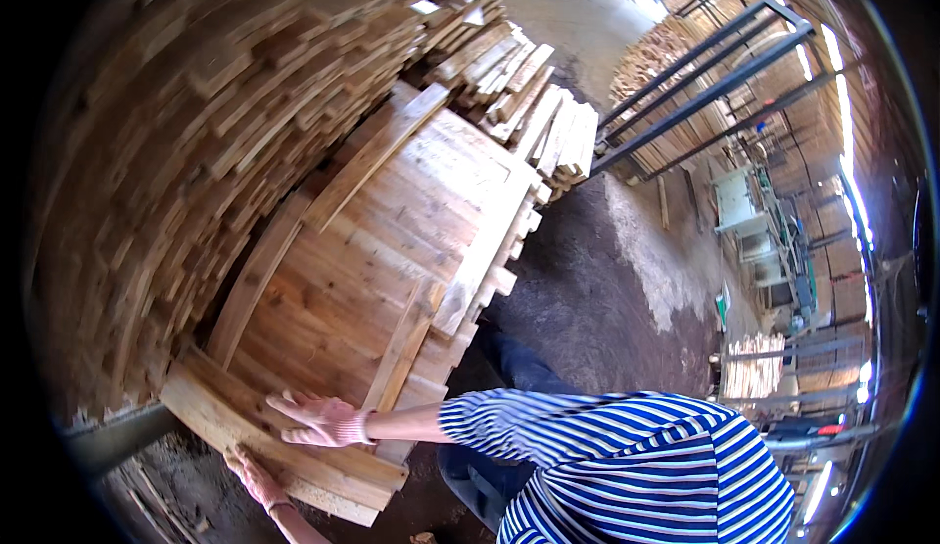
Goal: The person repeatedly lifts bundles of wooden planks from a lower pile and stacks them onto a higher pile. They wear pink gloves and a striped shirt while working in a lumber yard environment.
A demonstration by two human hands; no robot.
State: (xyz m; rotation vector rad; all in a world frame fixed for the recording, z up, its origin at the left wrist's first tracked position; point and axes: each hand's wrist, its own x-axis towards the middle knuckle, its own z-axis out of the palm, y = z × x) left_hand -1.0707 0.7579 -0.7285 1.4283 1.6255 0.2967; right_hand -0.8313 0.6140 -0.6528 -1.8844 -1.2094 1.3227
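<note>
A stack of flat wooden boards (333, 299) lies before me. Loose planks lie along its edges. Across its near end runs a thick wooden plank (206, 397). My right hand (328, 421), in a pinkish glove, rests at this plank's inner edge with fingers spread. On the outer side, my left hand (258, 482), gloved alike, closes its fingers over the plank's edge; its thumb is hidden. Along the stack's left edge lie a narrow plank (259, 275) and a longer one (377, 157). A short plank (403, 343) lies near my right forearm.
A tall wall of stacked timber (225, 103) stands close on the left. More cut planks (558, 133) are piled beyond the boards. A dark metal frame (700, 79) rises at far right, with a pale green machine (754, 226) further along. A metal beam (122, 439) sits at lower left.
</note>
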